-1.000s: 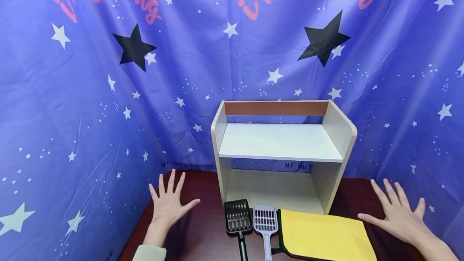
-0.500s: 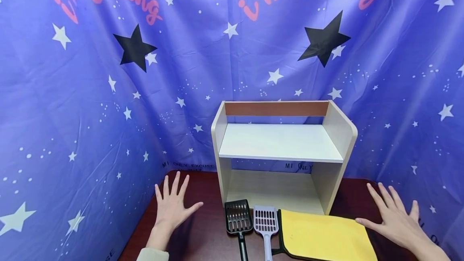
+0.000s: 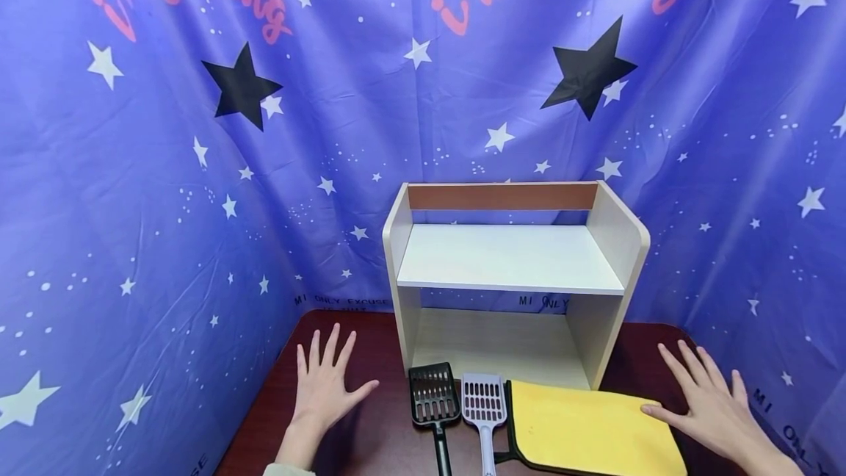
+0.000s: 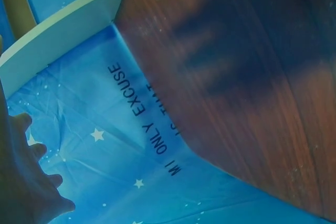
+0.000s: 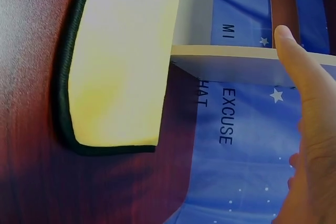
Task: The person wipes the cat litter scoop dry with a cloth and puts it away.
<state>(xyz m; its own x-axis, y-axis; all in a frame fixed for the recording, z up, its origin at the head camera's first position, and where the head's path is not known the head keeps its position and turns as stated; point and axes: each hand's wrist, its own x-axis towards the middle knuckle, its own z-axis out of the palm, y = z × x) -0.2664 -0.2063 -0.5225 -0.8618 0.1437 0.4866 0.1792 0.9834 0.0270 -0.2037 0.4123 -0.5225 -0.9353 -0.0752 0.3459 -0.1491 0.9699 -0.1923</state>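
My left hand (image 3: 324, 386) hovers over the table's left side with fingers spread, holding nothing. My right hand (image 3: 710, 410) is spread too, its thumb overlapping the right edge of a folded yellow cloth (image 3: 595, 428) with black trim in the head view. Left of the cloth lie two slotted litter scoops side by side: a light grey-purple scoop (image 3: 485, 406) and a black scoop (image 3: 434, 399). Their handles run out of the bottom of the head view. In the right wrist view, the right hand (image 5: 317, 124) shows at the right, apart from the cloth (image 5: 123, 66).
Behind the scoops and cloth stands a two-tier wooden shelf (image 3: 509, 259) with a white upper board. The dark red table (image 3: 370, 347) is bounded by a blue-purple star-printed curtain (image 3: 344, 138) at the back and sides.
Both hands have moved inward and slightly down, the left one rightward and the right one leftward. The scoops, cloth and shelf have stayed in place.
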